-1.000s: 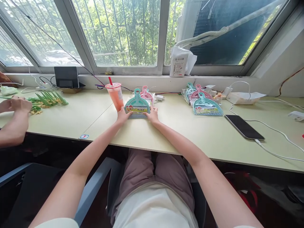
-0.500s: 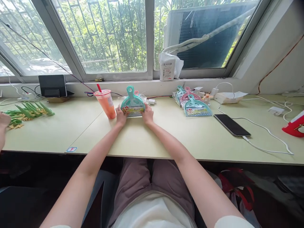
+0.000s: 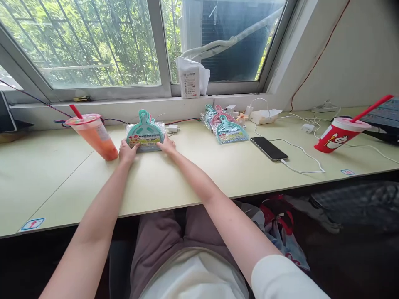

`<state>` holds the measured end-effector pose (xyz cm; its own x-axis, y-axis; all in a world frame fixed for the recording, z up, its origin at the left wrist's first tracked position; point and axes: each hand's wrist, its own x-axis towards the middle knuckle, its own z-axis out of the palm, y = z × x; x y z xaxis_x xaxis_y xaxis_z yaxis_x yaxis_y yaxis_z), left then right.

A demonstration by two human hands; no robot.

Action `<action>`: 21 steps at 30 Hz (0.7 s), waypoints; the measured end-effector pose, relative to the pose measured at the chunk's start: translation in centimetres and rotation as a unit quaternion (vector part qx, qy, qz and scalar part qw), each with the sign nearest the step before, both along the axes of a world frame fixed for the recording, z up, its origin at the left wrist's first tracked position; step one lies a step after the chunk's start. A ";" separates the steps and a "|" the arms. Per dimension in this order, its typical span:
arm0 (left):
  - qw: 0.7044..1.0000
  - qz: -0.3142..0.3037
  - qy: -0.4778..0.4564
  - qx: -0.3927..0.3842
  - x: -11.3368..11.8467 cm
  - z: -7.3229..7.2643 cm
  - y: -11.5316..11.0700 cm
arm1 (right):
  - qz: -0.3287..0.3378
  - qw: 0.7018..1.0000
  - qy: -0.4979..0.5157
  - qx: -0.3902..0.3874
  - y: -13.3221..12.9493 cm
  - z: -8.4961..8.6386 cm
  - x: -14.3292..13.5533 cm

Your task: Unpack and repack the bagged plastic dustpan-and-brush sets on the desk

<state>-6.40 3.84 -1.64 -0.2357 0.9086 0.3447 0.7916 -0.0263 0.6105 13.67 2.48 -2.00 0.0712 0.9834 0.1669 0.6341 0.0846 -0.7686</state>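
My left hand [image 3: 127, 152] grips the left edge of a packaged green mini dustpan set [image 3: 146, 129], its thumb over the printed label. My right hand [image 3: 167, 145] holds the right edge of the same pack. Behind the green one, a bit of pink handle and clear wrapping show, so more than one pack seems stacked there; how many is hidden. Just left of my left hand stands a clear cup of orange drink [image 3: 99, 139] with a red straw. Further right lies another pile of wrapped dustpan sets [image 3: 230, 132], green and pink.
A white plug adapter [image 3: 173, 129] is behind my right hand. To the right are a phone [image 3: 269, 148] on a white charging cable, an open white box [image 3: 264, 116] and a red cup [image 3: 336, 135] with a straw. A tissue pack [image 3: 190, 83] stands on the sill.
My view has swung to the right, bringing the red cup fully in and leaving the green plastic pieces and the other person's hand out. Both hands keep holding the dustpan sets.
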 end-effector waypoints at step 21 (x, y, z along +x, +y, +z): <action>0.978 -0.073 -0.193 -0.031 -2.8 -0.4 2.1 | -0.027 0.999 0.018 0.015 0.0 0.0 0.9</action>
<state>-9.15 5.99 -2.04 -0.2035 0.9585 0.1997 0.4930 -0.0759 0.8667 14.55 2.51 -2.04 0.1309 0.9724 0.1933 0.6108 0.0745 -0.7883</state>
